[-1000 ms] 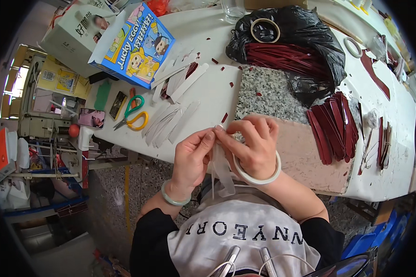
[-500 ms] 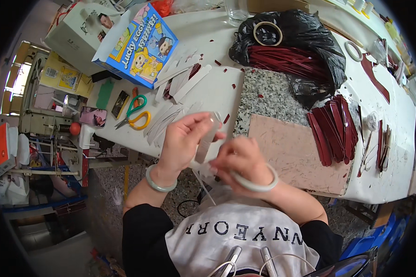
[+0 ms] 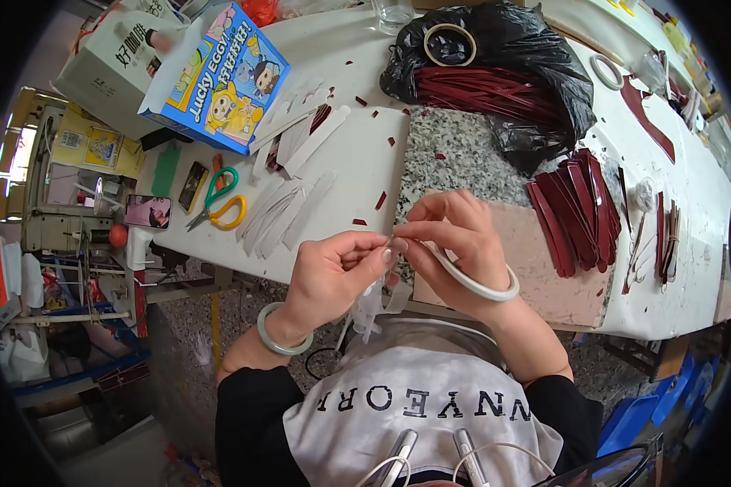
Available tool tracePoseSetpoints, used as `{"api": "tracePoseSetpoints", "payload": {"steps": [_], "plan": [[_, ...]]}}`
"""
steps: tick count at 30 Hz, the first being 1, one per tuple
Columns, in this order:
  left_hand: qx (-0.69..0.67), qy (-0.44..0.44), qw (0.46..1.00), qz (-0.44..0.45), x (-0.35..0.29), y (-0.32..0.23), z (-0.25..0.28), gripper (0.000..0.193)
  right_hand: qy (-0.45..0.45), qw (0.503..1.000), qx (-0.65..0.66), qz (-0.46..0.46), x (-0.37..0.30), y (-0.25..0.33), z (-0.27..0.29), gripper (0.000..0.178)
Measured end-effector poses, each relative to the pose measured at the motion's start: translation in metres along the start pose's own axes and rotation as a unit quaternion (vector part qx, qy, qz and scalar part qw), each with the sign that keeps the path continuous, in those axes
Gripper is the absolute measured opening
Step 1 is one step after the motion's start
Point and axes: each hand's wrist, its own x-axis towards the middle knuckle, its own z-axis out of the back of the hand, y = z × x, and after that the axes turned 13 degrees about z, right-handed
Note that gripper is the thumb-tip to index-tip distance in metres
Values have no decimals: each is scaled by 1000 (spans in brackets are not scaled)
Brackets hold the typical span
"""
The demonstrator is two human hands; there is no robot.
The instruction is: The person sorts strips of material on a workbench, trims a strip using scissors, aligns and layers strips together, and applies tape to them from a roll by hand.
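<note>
My left hand and my right hand meet fingertip to fingertip just in front of the table edge. Both are closed in a pinch, and what sits between the tips is too small to make out. Below the left fingers hangs a pale translucent strip, crumpled at its lower end, its upper part hidden by the hand. Beyond the left hand lies a fan of loose white strips. A pink-beige board lies beyond my right hand, with dark red glossy strips fanned out on it.
Green-and-yellow-handled scissors and a phone lie on the left. A blue printed box stands behind them. A black plastic bag with more red strips rests on a speckled stone slab, a tape roll on top.
The flat pale strip held upright in my left hand no longer stands up between the hands. My right hand has moved up and forward, and its fingertips now meet the left ones.
</note>
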Motion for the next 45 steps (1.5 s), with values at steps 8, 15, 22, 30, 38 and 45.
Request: {"api": "tracePoseSetpoints", "payload": {"steps": [8, 15, 22, 30, 38, 45], "plan": [[199, -54, 973, -106, -3, -5, -1, 15, -39, 998, 5, -45, -2, -2, -1, 26], [-131, -1, 991, 20, 2, -2, -1, 19, -69, 990, -85, 91, -4, -1, -10, 34], [-109, -63, 992, 8, 6, 17, 6, 22, -43, 983, -123, 126, -9, 2, -22, 36], [-101, -106, 989, -8, 49, -15, 46, 16, 36, 986, -14, 161, -30, 16, -58, 26], [136, -217, 965, -50, 163, -74, 149, 29, 283, 908, 243, 188, -53, 20, -77, 7], [509, -313, 776, -202, 152, -32, 135, 29, 225, 942, 205, 142, -51, 7, -67, 7]]}}
